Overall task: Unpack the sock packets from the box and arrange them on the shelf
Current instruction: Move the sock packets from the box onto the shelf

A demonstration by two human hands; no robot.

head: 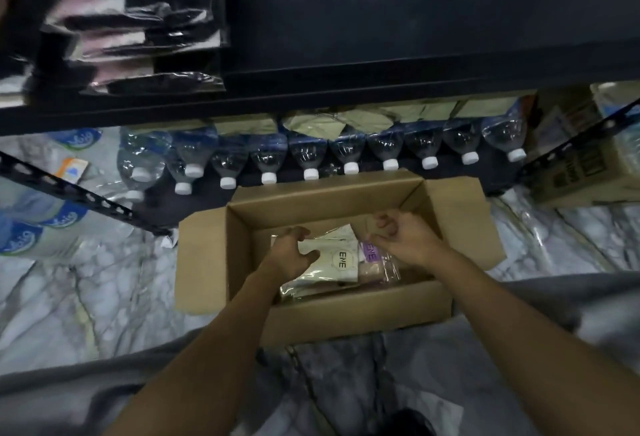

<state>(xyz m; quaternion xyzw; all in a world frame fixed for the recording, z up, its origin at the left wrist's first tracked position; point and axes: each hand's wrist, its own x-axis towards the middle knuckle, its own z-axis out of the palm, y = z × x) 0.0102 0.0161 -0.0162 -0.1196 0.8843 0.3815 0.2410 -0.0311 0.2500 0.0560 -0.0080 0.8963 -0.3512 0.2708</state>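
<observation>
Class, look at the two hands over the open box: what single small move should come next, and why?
Probably close the left hand on the white packet and lift it clear of the box: its curled fingers sit at that packet's edge, the packet lies on top, and the shelf is just above.

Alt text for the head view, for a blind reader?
A left hand and right hand reach into an open box of clear sock packets on a marble floor. Behind it a dark shelf holds water bottles below, stacked packets upper left.
</observation>
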